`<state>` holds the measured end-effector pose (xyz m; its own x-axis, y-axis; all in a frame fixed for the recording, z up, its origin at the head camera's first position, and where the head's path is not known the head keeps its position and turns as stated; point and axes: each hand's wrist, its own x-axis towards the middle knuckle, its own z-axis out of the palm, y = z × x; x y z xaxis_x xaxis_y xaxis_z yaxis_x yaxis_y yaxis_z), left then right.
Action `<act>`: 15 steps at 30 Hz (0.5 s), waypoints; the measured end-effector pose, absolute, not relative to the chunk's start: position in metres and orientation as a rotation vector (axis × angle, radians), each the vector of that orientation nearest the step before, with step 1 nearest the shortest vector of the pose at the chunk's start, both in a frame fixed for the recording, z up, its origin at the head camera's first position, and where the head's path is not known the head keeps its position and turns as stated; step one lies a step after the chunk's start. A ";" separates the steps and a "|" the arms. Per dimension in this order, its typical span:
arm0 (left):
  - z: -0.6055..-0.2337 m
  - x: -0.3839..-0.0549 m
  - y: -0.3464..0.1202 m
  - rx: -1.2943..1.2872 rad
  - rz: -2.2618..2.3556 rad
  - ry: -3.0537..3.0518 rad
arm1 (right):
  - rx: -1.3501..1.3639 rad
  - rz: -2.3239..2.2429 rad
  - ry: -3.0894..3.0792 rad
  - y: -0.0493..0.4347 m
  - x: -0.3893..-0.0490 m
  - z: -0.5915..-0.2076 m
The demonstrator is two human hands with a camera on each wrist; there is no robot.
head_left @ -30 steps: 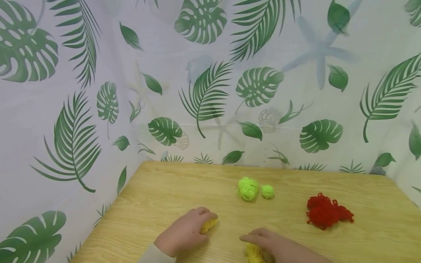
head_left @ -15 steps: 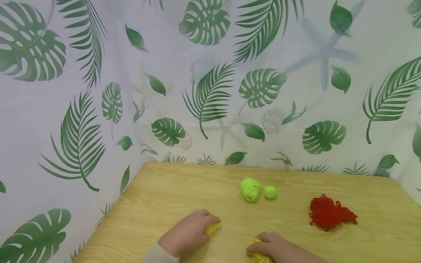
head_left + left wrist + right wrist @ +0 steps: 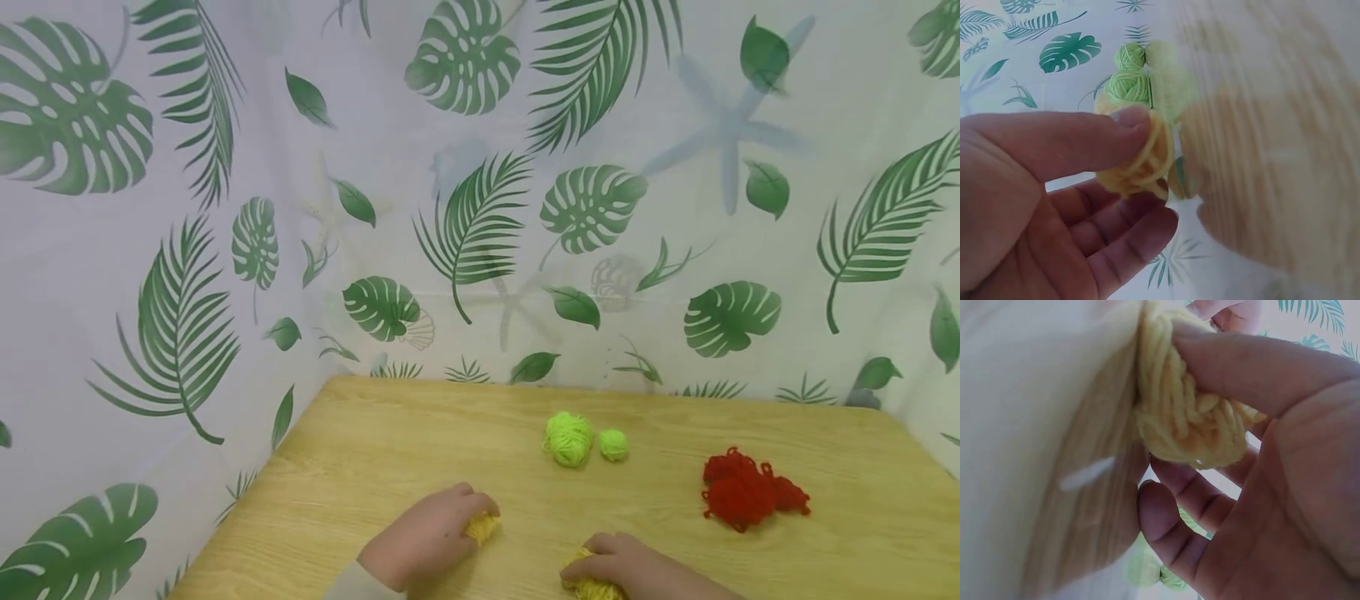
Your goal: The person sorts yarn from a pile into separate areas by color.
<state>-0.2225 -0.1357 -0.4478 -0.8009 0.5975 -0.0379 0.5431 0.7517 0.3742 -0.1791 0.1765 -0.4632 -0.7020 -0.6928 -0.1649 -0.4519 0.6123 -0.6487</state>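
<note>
My left hand (image 3: 432,533) grips a small yellow yarn ball (image 3: 1141,156) low over the wooden table, thumb on one side and fingers curled round the other. To the right, nearer the front edge of the head view, my right hand (image 3: 626,567) holds a larger bundle of yellow yarn (image 3: 1191,406), its strands looped and bunched under the thumb. In the head view the left ball (image 3: 482,527) shows only at the fingertips, and the right bundle (image 3: 592,587) is partly covered by the fingers.
Behind the hands lie a bright green yarn ball (image 3: 568,438) and a smaller green one (image 3: 612,445). A loose red yarn heap (image 3: 742,492) lies at the right on the wooden table (image 3: 375,450). Leaf-printed white cloth (image 3: 480,208) hangs along the back and sides.
My right hand's fingers have closed further over the yellow bundle since a second ago. The left hand keeps its grip, and the head view has shifted slightly.
</note>
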 end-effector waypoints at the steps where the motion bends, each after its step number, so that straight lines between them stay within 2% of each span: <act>1: -0.448 -0.222 -0.136 0.918 0.535 2.798 | -0.929 -0.819 2.442 0.177 -0.180 -0.464; 15: -0.447 -0.230 -0.151 0.822 0.625 2.855 | -0.902 -0.855 2.426 0.178 -0.178 -0.461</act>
<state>-0.2304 -0.1515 -0.4472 -0.8481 0.5297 0.0121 0.4864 0.7692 0.4144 -0.1783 0.1778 -0.4614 -0.7050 -0.6907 -0.1610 -0.4371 0.6020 -0.6682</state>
